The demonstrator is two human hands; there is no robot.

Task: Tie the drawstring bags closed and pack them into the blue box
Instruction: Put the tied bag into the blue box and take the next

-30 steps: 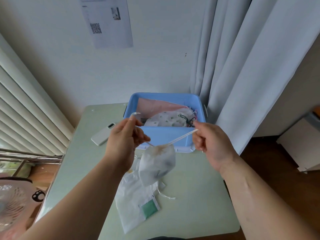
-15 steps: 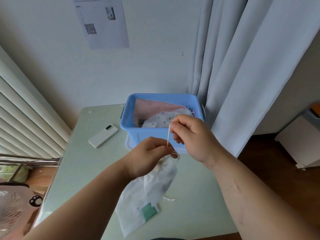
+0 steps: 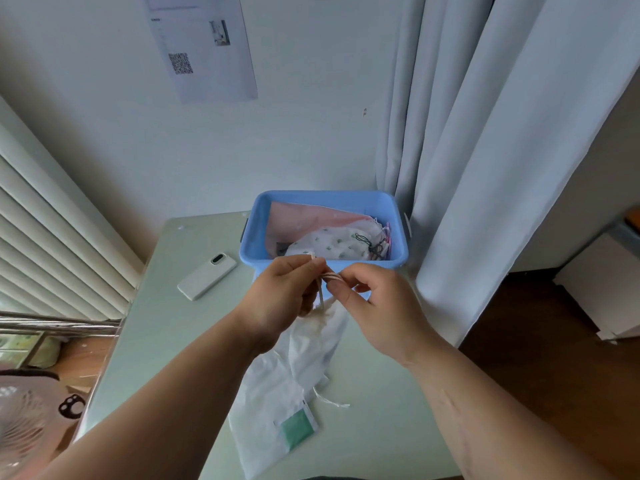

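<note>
a: which step is going on here?

b: the tying, i'd judge. both hands are meeting at the centre of the frame, just below the blue box [image 3: 325, 195]. the left hand [image 3: 280, 296] is pinching one end of the cord [image 3: 331, 277] between thumb and curled fingers. the right hand [image 3: 374, 303] is pinching a small loop of it, fingers bent round.

a: and the bag itself?

b: the small white bag [image 3: 329, 327] is hanging from that cord under the hands, its neck gathered, above the table [image 3: 166, 341] and not in the box yet. a second white bag [image 3: 273, 403] with a green tag is lying flat at lower centre, its strings loose.

a: anything packed?

b: a printed bag [image 3: 332, 240] and a pink bag [image 3: 298, 220] are sitting inside the box.

a: so what is the next move asking for?

b: probably feeding the loop through and pulling the ends apart to tighten the knot, while keeping tension so the neck isn't slipping open. whether a knot is forming already, i cannot tell, as the fingers are hiding it. after that, a short lift forward over the near rim.
</note>
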